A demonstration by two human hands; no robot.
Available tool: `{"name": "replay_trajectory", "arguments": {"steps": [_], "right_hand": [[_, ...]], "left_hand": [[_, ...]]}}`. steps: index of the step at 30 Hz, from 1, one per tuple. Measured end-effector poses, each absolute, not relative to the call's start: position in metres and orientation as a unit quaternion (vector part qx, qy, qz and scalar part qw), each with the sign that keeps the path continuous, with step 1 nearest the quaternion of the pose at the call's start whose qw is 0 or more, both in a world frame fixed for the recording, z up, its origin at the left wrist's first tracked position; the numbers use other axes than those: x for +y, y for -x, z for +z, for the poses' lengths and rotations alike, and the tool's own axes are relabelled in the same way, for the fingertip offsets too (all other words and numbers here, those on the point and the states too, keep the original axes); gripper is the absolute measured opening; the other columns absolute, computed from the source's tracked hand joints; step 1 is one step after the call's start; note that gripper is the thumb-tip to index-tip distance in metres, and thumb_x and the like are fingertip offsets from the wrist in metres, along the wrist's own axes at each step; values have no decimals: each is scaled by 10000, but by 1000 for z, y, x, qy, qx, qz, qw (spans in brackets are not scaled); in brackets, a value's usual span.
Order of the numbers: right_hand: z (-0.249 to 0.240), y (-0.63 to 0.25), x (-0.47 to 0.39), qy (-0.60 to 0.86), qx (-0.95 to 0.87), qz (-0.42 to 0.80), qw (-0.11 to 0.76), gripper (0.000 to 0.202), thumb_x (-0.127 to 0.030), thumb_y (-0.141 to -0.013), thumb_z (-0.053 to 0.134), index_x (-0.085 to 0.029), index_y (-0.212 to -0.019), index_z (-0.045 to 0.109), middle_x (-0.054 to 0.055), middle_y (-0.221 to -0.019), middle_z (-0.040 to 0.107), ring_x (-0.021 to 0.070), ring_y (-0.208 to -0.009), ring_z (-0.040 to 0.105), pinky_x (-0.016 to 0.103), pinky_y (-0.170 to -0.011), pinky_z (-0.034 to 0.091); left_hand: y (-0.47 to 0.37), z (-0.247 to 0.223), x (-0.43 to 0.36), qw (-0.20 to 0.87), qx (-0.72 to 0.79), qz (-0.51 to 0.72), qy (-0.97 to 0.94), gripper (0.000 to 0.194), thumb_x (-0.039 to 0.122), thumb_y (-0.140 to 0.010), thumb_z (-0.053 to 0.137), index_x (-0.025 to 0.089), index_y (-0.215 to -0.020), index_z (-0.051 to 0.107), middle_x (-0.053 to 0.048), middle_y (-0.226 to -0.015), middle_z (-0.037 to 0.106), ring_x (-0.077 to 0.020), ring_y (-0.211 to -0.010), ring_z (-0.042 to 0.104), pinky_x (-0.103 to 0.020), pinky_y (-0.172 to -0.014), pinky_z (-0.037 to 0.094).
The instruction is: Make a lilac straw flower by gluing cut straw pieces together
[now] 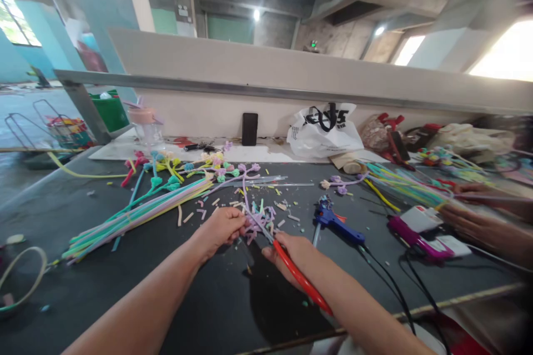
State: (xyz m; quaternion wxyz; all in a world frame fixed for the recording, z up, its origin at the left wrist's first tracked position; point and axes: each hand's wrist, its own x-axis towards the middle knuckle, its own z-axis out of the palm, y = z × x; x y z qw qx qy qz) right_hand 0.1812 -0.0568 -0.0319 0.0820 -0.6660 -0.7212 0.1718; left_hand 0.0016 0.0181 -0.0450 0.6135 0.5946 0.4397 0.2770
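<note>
My left hand [225, 228] is closed in a pinch at the centre, on the lower end of a thin purple stem [245, 193] that rises to small purple knots. Close on its right, my right hand [291, 255] is wrapped round red-handled scissors [300, 276]. Their metal blades point up and left, beside the stem and over a pile of curled purple pieces [261, 221]. Short cut bits lie scattered on the dark table [200, 310]. A bundle of pastel pipe cleaners [137, 217] lies to the left, below several coloured knotted stems [166, 184].
A blue glue gun [339, 226] and a magenta one [416, 239] lie right, with black cords. Another person's hands [470, 219] work at far right. Behind stand a phone [250, 129], a white bag [322, 132] and a lidded cup [145, 126].
</note>
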Motion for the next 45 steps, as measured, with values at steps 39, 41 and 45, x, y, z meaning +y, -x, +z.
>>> {"name": "replay_trajectory", "arguments": {"steps": [39,41,45], "right_hand": [[-12,-158,23,580,-709,135,379,408,-376,-885,304,-161,-701,597,8,-580,581,124,-560,513,193,-525,355],[-15,-171,35,601,-674,131,408,430,-398,-889,276,-148,-744,595,31,-646,603,143,-622,531,205,-567,378],[-16,-177,41,610,-642,145,441,426,-431,-867,304,-146,-742,595,46,-671,613,173,-650,545,236,-604,397]], "left_hand": [[98,14,69,195,641,69,-739,149,108,-465,610,183,-344,569,-16,-379,537,-190,-487,543,-275,-535,378],[90,22,80,174,651,78,-734,160,121,-521,653,162,-386,576,-26,-438,563,-200,-566,574,-284,-589,407],[88,43,110,130,687,135,-703,219,311,-813,542,128,-913,611,-40,-940,622,-178,-835,587,-350,-735,478]]}}
